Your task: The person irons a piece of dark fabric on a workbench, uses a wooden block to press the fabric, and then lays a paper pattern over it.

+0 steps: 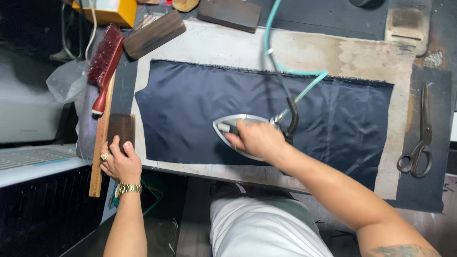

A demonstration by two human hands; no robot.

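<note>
While the right hand [257, 138] is clamped on the handle of the iron [238, 131], which sits on the navy fabric [190, 104] mid-table, the left hand [119, 162] presses a dark wooden block [121, 128] (fingers curled over it) at the table's left edge, beside a red brush [104, 62].

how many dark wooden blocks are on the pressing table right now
3: one block beside the red brush, one at the top edge, one under the left hand. Others may lie out of view.
</note>
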